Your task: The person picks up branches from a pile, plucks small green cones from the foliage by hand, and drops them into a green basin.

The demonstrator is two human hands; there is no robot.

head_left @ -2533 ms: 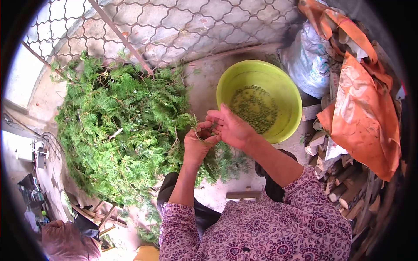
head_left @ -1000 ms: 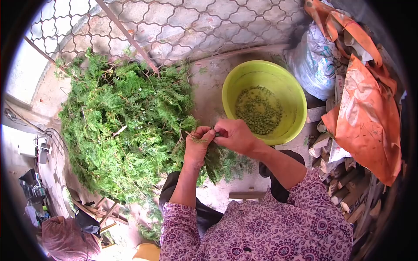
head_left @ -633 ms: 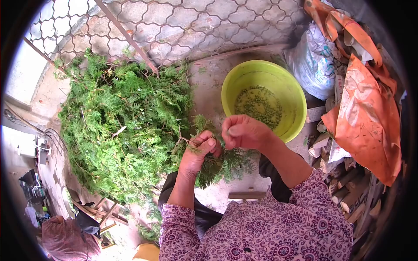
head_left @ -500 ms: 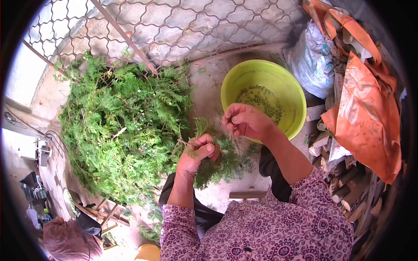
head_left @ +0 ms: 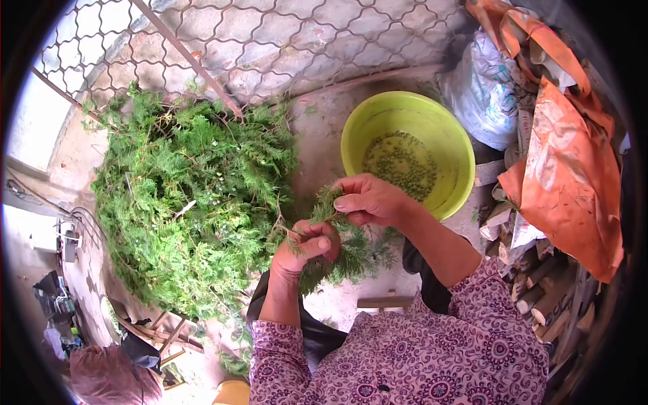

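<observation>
My left hand is closed round the woody stem of a green conifer branch, whose scale-like leaves spread above and below my fingers. At the branch's upper part, my right hand pinches the foliage between thumb and fingers; anything smaller in that pinch is hidden. A yellow-green plastic basin stands just beyond my right hand. Many small round green cones or berries lie on its bottom. To the left of my hands is a large heap of cut conifer branches.
A wavy metal mesh runs along the back. At right are a white sack, an orange bag and stacked firewood. A dark red cloth bundle lies at lower left. A small wooden piece is between my knees.
My right hand has moved left and down from near the basin's rim and now pinches the branch's foliage. My left hand still grips the branch in nearly the same place.
</observation>
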